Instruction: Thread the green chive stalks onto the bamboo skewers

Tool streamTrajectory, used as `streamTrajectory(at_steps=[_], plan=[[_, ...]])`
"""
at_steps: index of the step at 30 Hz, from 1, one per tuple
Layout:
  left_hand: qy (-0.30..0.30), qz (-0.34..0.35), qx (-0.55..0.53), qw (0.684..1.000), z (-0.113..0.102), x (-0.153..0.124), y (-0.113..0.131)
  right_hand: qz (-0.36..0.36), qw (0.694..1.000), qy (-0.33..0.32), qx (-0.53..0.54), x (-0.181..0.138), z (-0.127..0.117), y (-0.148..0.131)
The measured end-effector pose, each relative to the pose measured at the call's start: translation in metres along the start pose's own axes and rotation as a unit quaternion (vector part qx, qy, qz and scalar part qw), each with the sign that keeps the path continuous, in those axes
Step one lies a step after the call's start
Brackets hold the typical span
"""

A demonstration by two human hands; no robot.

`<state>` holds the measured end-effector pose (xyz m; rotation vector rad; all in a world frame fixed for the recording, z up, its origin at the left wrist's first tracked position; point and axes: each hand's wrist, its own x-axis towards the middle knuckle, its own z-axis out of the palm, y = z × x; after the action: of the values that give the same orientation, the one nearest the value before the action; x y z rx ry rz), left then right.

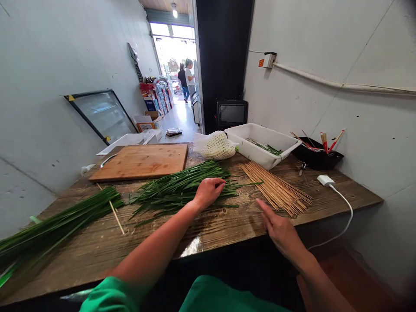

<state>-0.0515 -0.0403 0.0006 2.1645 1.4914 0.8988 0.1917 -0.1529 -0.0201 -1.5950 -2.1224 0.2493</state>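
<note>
A pile of cut garlic chives (175,184) lies across the middle of the wooden table. Above its right end is my left hand (208,191), thumb and fingertips pinched together; what they hold, if anything, is too small to make out. A single chive strand (250,183) reaches from the pile onto a fanned bundle of bamboo skewers (276,188). My right hand (280,229) is at the table's front edge, just left of and below the skewers, with its fingers stretched out and nothing visible in them. Longer uncut chives (68,219) lie at the left.
Behind the pile are a wooden cutting board (146,162), a foam-netted bundle (216,146) and a white plastic tub (260,149) with some chives inside. A black tray (320,158) with sticks and a white charger (326,180) stand right. One loose stick (117,217) lies left.
</note>
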Motion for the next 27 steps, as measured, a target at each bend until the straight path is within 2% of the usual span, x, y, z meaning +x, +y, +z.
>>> streamTrajectory(at_steps=[2, 5, 7, 11, 16, 27], plan=[[-0.001, -0.004, -0.020, 1.000, 0.003, -0.001, -0.001, -0.036, 0.999, -0.002, 0.013, 0.005, 0.011, -0.011], [0.007, -0.017, -0.052, 0.998, 0.005, -0.002, 0.000, -0.054, 0.997, 0.061, 0.014, 0.008, 0.023, -0.023], [0.016, -0.029, -0.078, 0.996, 0.005, -0.003, 0.002, -0.055, 0.995, 0.081, 0.032, 0.007, 0.027, -0.030], [0.032, -0.043, -0.101, 0.993, 0.004, -0.004, 0.006, -0.049, 0.994, 0.051, 0.085, 0.001, 0.027, -0.042], [0.044, -0.052, -0.107, 0.992, 0.003, -0.003, 0.006, -0.046, 0.991, 0.079, 0.099, -0.002, 0.032, -0.047], [0.042, -0.072, -0.162, 0.983, 0.002, -0.003, 0.008, -0.056, 0.989, 0.081, 0.112, -0.001, 0.032, -0.047]])
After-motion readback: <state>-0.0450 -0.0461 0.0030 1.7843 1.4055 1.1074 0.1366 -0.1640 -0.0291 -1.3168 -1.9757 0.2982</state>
